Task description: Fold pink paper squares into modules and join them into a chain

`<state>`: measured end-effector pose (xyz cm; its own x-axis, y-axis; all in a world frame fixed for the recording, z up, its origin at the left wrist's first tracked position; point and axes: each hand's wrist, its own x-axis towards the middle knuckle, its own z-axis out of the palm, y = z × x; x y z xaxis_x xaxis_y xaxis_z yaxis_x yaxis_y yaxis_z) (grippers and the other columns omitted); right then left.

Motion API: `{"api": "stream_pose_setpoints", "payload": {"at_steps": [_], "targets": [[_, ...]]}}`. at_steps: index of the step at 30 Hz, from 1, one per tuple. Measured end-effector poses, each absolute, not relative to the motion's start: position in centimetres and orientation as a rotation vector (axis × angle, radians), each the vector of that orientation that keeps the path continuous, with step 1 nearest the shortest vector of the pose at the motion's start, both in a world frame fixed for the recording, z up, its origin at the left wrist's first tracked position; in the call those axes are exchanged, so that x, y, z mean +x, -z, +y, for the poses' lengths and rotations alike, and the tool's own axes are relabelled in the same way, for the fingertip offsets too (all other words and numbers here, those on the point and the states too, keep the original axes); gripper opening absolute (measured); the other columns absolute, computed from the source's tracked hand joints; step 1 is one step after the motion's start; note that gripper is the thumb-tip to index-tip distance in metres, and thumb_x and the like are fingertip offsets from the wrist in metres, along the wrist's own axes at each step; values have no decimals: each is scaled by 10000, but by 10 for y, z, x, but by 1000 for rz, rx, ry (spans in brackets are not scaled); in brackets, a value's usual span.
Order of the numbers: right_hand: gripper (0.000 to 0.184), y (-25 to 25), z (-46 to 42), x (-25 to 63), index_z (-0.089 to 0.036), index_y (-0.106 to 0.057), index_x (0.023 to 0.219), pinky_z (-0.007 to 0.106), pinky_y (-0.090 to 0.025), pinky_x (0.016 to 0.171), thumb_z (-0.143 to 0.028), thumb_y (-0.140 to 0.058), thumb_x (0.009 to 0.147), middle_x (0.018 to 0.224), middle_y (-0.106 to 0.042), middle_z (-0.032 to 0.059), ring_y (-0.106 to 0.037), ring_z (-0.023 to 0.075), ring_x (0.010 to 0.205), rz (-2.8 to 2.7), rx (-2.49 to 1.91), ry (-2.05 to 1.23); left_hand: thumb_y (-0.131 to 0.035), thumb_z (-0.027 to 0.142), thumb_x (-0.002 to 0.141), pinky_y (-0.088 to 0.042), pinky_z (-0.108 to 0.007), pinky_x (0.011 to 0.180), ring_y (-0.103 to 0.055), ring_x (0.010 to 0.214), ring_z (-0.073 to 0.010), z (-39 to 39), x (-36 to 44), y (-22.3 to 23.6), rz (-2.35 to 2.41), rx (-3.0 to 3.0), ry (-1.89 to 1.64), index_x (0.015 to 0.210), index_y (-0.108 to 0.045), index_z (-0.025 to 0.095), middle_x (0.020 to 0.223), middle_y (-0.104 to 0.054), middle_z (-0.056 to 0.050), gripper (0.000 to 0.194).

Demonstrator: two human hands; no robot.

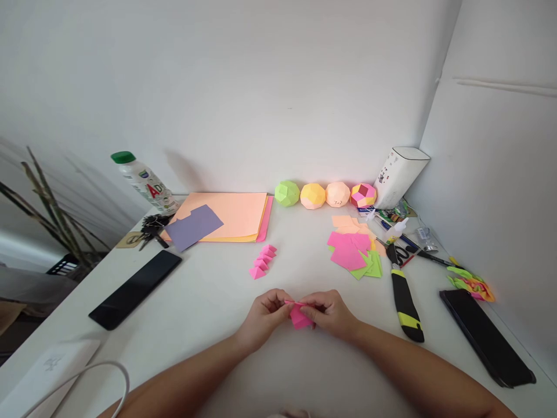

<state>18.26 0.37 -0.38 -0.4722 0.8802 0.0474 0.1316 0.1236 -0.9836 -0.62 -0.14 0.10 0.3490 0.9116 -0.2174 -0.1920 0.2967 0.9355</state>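
Between my two hands, low over the front of the table, is a pink piece of folded paper. My left hand pinches its left upper edge between thumb and forefinger. On the other side my right hand grips the paper with the thumb across its face; the fingers behind are partly hidden. Beyond my left hand stands a short row of pink folded paper units. Past my right hand lies a pile of loose paper squares, pink, green and peach.
Paper balls line the wall. Peach sheets lie at back left under a purple card, near a bottle, keys and a black phone. A utility knife, scissors and a black case are right.
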Motion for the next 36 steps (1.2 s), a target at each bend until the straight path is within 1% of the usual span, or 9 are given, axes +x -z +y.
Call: {"api": "stream_pose_setpoints", "payload": {"at_steps": [8, 11, 15, 32, 36], "targets": [[266, -1, 3, 183, -150, -719, 886, 232, -443, 483, -359, -559, 845, 660, -646, 28, -518, 108, 497, -1687, -1027, -1448, -689, 376, 725, -470, -299, 638, -612, 624, -164, 1, -9, 2, 902, 930, -884, 743, -585, 158, 628, -639, -12, 243], [259, -2, 3, 182, -143, -720, 878, 233, -453, 480, -349, -568, 838, 685, -658, 40, -526, 107, 496, -1669, -1027, -1460, -682, 361, 735, -461, -282, 635, -592, 624, -148, 0, -8, 1, 905, 958, -888, 749, -584, 161, 639, -627, -2, 224], [249, -2, 4, 181, -148, -724, 876, 231, -461, 470, -346, -580, 828, 657, -647, 30, -525, 107, 486, -1656, -1012, -1483, -662, 338, 755, -434, -252, 610, -546, 590, -122, 0, -7, -1, 923, 1011, -879, 712, -591, 155, 597, -591, 13, 202], [260, 2, 4, 183, -149, -718, 895, 224, -432, 467, -350, -560, 849, 671, -640, 26, -502, 96, 479, -1679, -1007, -1466, -683, 254, 694, -409, -243, 582, -499, 540, -107, 3, -8, -4, 908, 862, -935, 648, -585, 157, 533, -559, 28, 145], [246, 2, 4, 183, -148, -714, 885, 221, -429, 466, -341, -567, 845, 619, -607, 11, -499, 94, 470, -1646, -1013, -1475, -688, 231, 684, -394, -230, 561, -481, 520, -93, 4, -7, -3, 916, 775, -980, 657, -582, 157, 518, -528, 45, 132]]}}
